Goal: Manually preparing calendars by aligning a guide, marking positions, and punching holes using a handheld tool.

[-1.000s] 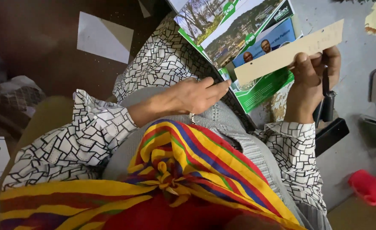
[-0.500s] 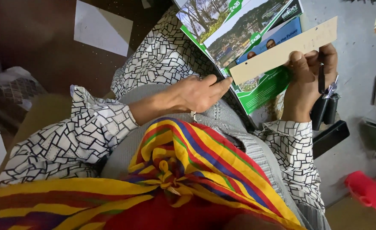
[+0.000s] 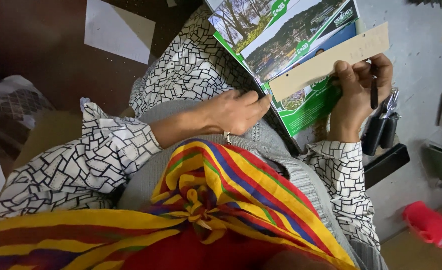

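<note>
A stack of glossy green-bordered calendars with landscape photos [image 3: 286, 45] rests on my lap, tilted up. My left hand [image 3: 236, 112] grips its lower dark edge, fingers curled against it. My right hand [image 3: 358, 92] pinches a long tan cardboard strip [image 3: 331, 60] laid across the calendars, and a thin black pen [image 3: 374, 92] is tucked between its fingers. Both arms wear black-and-white patterned sleeves. A striped, multicoloured cloth [image 3: 216, 200] is knotted over my grey top.
A black clip-like tool [image 3: 381, 132] hangs just right of my right wrist against a grey surface [image 3: 421, 65]. A red object [image 3: 431, 225] lies at the lower right. White paper [image 3: 118, 30] lies on the dark floor at upper left.
My right hand and the cardboard strip have shifted slightly left and down over the calendars. My left hand stays on the calendars' edge.
</note>
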